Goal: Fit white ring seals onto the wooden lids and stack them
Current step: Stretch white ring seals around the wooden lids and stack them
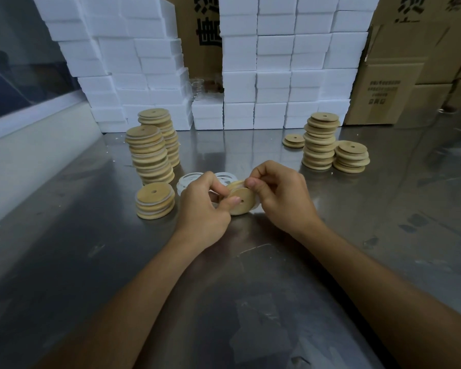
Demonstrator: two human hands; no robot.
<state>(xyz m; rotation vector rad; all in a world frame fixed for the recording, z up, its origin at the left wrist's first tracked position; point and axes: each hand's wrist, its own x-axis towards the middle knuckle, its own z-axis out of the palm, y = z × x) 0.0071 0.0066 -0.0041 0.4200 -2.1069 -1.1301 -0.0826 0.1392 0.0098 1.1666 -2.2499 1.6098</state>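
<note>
left hand (205, 206) and right hand (280, 193) hide part of the held wooden lid (241, 201); whether a white ring seal sits on its rim cannot be told. the loose white rings (190, 179) lie partly behind the left hand, count unclear. both forearms are cut off by the lower edge. the cardboard boxes (389, 75) and their print run past the top and right edges; small print unreadable. clear objects (205, 86) between the foam blocks (272, 83) are indistinct.
</note>
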